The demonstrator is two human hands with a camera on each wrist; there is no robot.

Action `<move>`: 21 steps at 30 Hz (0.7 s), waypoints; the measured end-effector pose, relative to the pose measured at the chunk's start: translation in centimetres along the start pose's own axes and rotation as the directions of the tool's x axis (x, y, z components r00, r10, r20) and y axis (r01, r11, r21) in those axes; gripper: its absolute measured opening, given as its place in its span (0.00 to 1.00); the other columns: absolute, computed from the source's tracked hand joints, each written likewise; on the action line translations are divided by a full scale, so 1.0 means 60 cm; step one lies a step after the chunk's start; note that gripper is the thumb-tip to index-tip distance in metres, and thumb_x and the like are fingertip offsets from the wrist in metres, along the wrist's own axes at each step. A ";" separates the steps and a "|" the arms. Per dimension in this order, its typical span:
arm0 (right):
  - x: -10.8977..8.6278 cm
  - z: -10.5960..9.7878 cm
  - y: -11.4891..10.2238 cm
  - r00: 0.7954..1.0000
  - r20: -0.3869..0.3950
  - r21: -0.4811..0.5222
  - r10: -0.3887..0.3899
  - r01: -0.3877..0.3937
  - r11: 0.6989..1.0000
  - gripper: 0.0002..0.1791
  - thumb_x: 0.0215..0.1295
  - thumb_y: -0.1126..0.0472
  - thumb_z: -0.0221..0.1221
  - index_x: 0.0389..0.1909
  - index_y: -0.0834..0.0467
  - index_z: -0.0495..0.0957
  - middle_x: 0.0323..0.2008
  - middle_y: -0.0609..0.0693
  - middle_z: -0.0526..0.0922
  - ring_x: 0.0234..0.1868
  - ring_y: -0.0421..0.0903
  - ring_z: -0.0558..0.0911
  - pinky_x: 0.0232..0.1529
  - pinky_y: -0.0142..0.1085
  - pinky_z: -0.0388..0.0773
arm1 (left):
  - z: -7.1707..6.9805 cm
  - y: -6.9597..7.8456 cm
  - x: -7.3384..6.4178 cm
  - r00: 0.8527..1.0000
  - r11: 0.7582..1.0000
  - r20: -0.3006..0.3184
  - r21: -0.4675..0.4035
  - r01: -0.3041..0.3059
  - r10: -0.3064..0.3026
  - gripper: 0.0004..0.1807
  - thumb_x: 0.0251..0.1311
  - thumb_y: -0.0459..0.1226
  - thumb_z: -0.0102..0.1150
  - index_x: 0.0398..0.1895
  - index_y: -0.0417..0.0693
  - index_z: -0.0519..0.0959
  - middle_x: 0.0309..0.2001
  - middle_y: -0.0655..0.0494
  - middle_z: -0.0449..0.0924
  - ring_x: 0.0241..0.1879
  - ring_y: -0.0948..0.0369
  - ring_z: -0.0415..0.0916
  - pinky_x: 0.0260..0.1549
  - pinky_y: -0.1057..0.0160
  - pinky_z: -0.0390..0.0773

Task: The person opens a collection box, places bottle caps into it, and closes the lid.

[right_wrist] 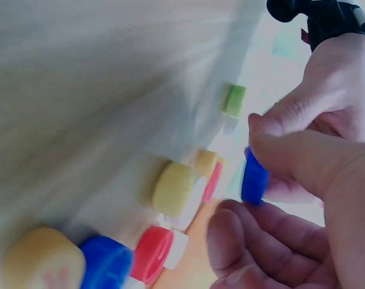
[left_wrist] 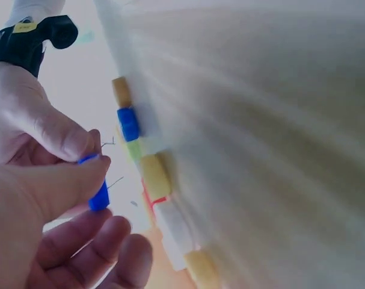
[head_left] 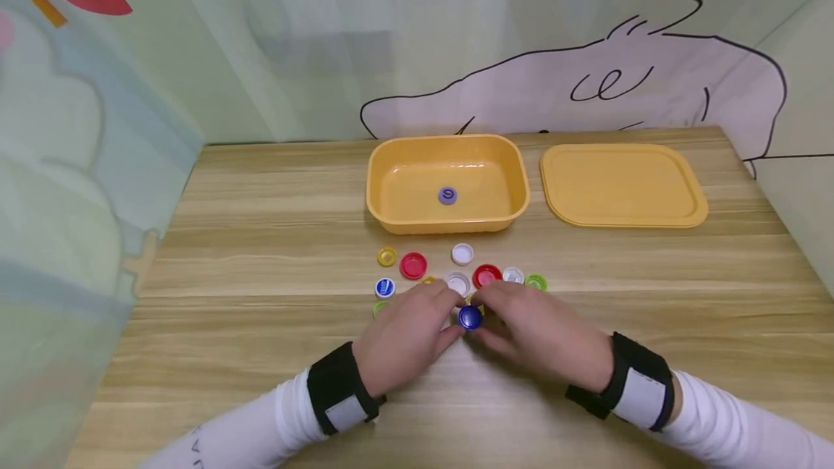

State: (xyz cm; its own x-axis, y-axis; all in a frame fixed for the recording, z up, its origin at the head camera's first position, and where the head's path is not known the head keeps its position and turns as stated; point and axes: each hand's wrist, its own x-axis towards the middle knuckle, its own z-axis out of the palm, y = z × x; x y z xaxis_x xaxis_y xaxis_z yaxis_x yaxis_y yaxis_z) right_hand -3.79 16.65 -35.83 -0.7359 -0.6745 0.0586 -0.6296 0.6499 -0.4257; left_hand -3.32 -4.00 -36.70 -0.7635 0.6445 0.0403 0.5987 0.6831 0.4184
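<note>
A blue bottle cap (head_left: 470, 318) is held up between both hands, its round face toward the head camera. My left hand (head_left: 410, 335) pinches it from the left, and my right hand (head_left: 544, 331) from the right. In the left wrist view, thumb and fingers meet at the rim of the blue cap (left_wrist: 99, 197). The right wrist view also shows this cap (right_wrist: 254, 180) raised off the table. Just beyond the hands lie loose caps, among them a red one (head_left: 486, 276) and a white one (head_left: 458, 284). Some caps are partly hidden by the hands.
A yellow box (head_left: 449, 226) stands behind the caps, with a purple cap (head_left: 447, 195) inside. Its yellow lid (head_left: 623, 185) lies to the right. Other caps include a pink-red one (head_left: 413, 265), a green one (head_left: 536, 281) and a blue-and-white one (head_left: 385, 287).
</note>
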 end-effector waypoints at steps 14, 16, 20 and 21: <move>0.072 -0.061 0.009 0.965 -0.262 0.115 0.009 0.022 0.993 0.15 0.56 0.53 0.65 0.41 0.53 0.76 0.33 0.42 0.77 0.31 0.38 0.72 0.28 0.32 0.74 | -0.060 -0.026 0.044 0.945 0.963 -0.309 -0.268 0.023 -0.108 0.18 0.57 0.39 0.62 0.51 0.48 0.74 0.37 0.59 0.71 0.29 0.67 0.67 0.26 0.69 0.73; 0.089 -0.068 0.012 0.961 -0.276 0.115 0.014 0.019 0.993 0.15 0.55 0.52 0.65 0.40 0.54 0.76 0.32 0.43 0.77 0.31 0.39 0.72 0.27 0.32 0.73 | -0.068 -0.033 0.052 0.936 0.954 -0.331 -0.300 0.019 -0.122 0.19 0.57 0.37 0.61 0.52 0.46 0.74 0.39 0.58 0.71 0.31 0.68 0.67 0.28 0.68 0.75; 0.128 -0.078 0.021 0.960 -0.277 0.113 0.036 -0.004 0.994 0.16 0.55 0.54 0.65 0.41 0.56 0.76 0.32 0.45 0.75 0.32 0.42 0.71 0.28 0.32 0.74 | -0.087 -0.048 0.066 0.926 0.945 -0.342 -0.324 0.042 -0.159 0.21 0.58 0.34 0.60 0.56 0.43 0.72 0.40 0.55 0.70 0.34 0.67 0.67 0.31 0.67 0.75; 0.137 -0.079 0.023 0.962 -0.271 0.114 0.042 -0.011 0.993 0.15 0.55 0.54 0.65 0.41 0.56 0.76 0.32 0.46 0.75 0.32 0.42 0.71 0.29 0.33 0.74 | -0.092 -0.051 0.070 0.926 0.943 -0.334 -0.328 0.059 -0.175 0.22 0.58 0.34 0.59 0.57 0.43 0.72 0.41 0.54 0.69 0.34 0.65 0.67 0.31 0.67 0.75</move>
State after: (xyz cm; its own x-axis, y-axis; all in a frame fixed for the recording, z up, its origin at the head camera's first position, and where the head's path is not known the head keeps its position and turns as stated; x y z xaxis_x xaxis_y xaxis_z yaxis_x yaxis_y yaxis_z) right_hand -11.93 13.66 -31.65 -0.8014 -0.5267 0.2835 -0.5891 0.6127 -0.5268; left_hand -9.68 -5.27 -32.78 -0.8927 0.3627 0.2674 0.4395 0.5694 0.6947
